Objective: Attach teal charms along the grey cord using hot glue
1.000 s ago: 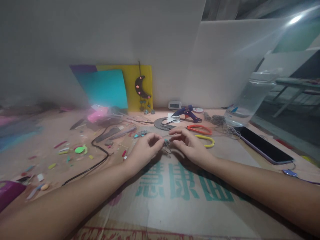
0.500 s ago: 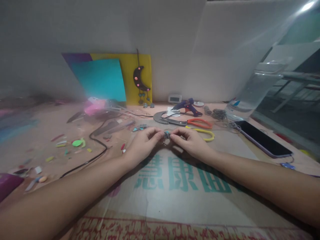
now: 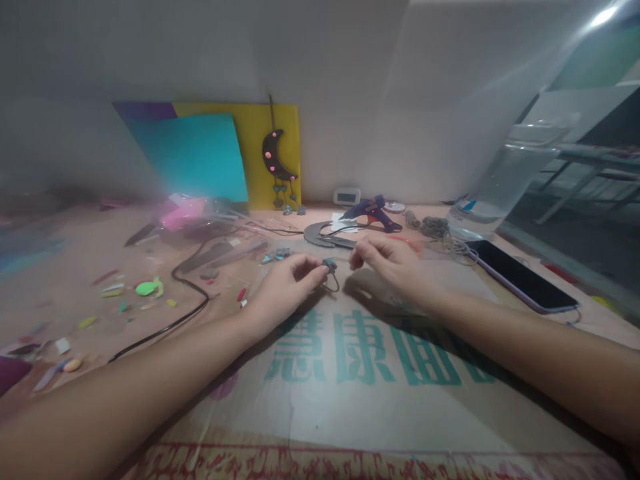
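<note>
My left hand pinches a small blue-grey bead-like piece between thumb and fingertips. A thin cord loop hangs below that piece. To its right, my right hand is apart from it, with fingers curled together; a faint thin line runs toward its fingertips, but what they hold, if anything, is hidden. Behind my hands lies a flat grey crescent. Orange-handled scissors are mostly covered by my right hand. More small blue-grey pieces lie beyond my left hand.
A purple glue gun, a grey yarn bundle and a phone are toward the right. A decorated dark moon hangs before a yellow sheet. Left, a black cable crosses scattered scraps.
My right hand has come off the small piece and moved right and slightly up, over the scissor handles. My left hand keeps its pinch, and the cord loop now shows below.
</note>
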The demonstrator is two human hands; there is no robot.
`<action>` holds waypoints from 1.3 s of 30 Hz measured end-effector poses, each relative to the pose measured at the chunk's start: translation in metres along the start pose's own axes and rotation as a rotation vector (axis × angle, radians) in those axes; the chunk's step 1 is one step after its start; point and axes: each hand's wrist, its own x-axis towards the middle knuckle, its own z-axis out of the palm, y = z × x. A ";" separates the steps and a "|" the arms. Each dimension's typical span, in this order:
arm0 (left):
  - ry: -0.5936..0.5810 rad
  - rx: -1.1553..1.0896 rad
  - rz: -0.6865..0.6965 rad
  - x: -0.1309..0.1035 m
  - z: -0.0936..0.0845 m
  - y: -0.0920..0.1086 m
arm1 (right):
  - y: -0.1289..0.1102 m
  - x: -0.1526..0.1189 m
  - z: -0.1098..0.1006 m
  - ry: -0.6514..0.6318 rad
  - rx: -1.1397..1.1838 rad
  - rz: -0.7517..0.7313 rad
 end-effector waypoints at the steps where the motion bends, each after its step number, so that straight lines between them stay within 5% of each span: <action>1: -0.003 -0.013 -0.011 0.000 0.000 -0.001 | 0.000 0.006 -0.010 0.004 -0.046 -0.005; 8: 0.000 0.033 0.014 0.002 0.001 -0.002 | 0.052 0.042 -0.066 0.221 -0.400 0.151; 15: -0.018 0.013 0.003 0.003 0.002 -0.003 | 0.114 0.058 -0.072 0.025 -0.413 0.280; 26: -0.010 0.023 0.000 0.004 0.001 -0.006 | 0.120 0.101 -0.059 -0.020 -0.372 0.337; 39: -0.018 0.004 -0.014 0.003 0.001 -0.003 | 0.092 0.087 -0.062 0.123 -0.214 0.347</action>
